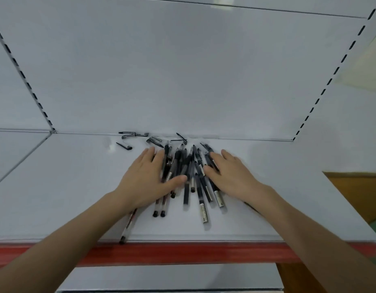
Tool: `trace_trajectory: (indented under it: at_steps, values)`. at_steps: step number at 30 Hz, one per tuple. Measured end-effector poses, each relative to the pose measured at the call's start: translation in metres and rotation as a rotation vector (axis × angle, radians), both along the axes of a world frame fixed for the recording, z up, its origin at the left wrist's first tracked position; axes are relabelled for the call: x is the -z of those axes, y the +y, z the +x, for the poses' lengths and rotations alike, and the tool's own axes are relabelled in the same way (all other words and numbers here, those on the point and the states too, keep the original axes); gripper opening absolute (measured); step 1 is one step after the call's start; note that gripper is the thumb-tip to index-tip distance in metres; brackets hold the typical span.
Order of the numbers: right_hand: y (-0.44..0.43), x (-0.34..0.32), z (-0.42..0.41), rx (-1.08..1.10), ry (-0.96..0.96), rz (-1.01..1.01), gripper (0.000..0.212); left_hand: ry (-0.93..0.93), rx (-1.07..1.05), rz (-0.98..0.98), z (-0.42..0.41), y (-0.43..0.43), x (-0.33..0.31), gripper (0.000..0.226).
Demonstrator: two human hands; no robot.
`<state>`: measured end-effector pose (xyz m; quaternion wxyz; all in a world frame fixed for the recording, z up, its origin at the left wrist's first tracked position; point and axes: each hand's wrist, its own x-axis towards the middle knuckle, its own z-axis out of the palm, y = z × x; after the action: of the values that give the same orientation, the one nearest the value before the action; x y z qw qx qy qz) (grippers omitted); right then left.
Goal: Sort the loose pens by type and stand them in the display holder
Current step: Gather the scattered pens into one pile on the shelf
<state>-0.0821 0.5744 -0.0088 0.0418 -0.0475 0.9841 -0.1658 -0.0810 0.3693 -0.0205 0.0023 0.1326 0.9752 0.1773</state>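
White metal shelving (66, 187) with a red front lip (182, 252) fills my head view. Both palms lie flat, fingers straight, gripping nothing. My left hand (149, 178) and right hand (231, 174) bracket the heap of black and clear-barrelled pens (190, 172), I judge to rake it together for sorting. Count: two hands; a heap too tangled to number; some six stray pens (134, 135) by the back wall; one clear pen (128, 227) overhanging the lip. No display holder shows.

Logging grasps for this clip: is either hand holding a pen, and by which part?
Nothing is held. The left hand and right hand lie flat, fingers straight, on the two sides of the pen pile.
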Motion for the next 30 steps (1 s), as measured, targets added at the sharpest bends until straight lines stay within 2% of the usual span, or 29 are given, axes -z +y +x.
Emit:
trace_trajectory:
  at_steps: [3, 7, 9, 12, 14, 16, 19, 23, 27, 30]
  values:
    - [0.007, 0.006, 0.005, 0.017, -0.014, -0.008, 0.052, -0.054, 0.027, -0.033, 0.005, -0.01, 0.002, 0.112]
    - [-0.012, 0.022, 0.002, 0.035, 0.014, -0.083, 0.051, -0.073, 0.066, -0.023, 0.001, 0.01, 0.009, 0.093]
    - [-0.022, 0.025, -0.004, 0.059, 0.048, -0.186, 0.043, -0.065, 0.074, 0.036, -0.007, 0.021, 0.01, 0.082]
    - [-0.033, 0.022, -0.009, 0.102, 0.147, -0.365, 0.025, -0.08, 0.112, 0.232, -0.014, 0.028, 0.007, 0.063]
    - [-0.035, 0.017, -0.008, 0.09, 0.123, -0.431, 0.029, -0.027, 0.151, 0.338, -0.018, 0.02, 0.003, 0.047]
    - [-0.031, 0.011, -0.012, 0.06, 0.124, -0.417, 0.038, 0.052, 0.117, 0.325, -0.026, 0.001, -0.003, 0.05]
    - [-0.015, 0.007, -0.037, 0.075, 0.21, -0.315, 0.044, 0.183, -0.047, 0.146, -0.054, -0.034, -0.007, 0.054]
    - [-0.008, 0.01, -0.07, 0.087, 0.166, -0.261, 0.05, 0.08, -0.202, 0.037, -0.082, -0.055, 0.0, 0.072]
    - [-0.012, 0.017, -0.085, 0.083, 0.183, -0.197, 0.051, 0.042, -0.185, 0.086, -0.09, -0.041, 0.001, 0.063]
    - [-0.017, 0.018, -0.086, 0.044, 0.154, -0.231, 0.053, 0.05, -0.121, 0.117, -0.087, -0.028, -0.001, 0.062]
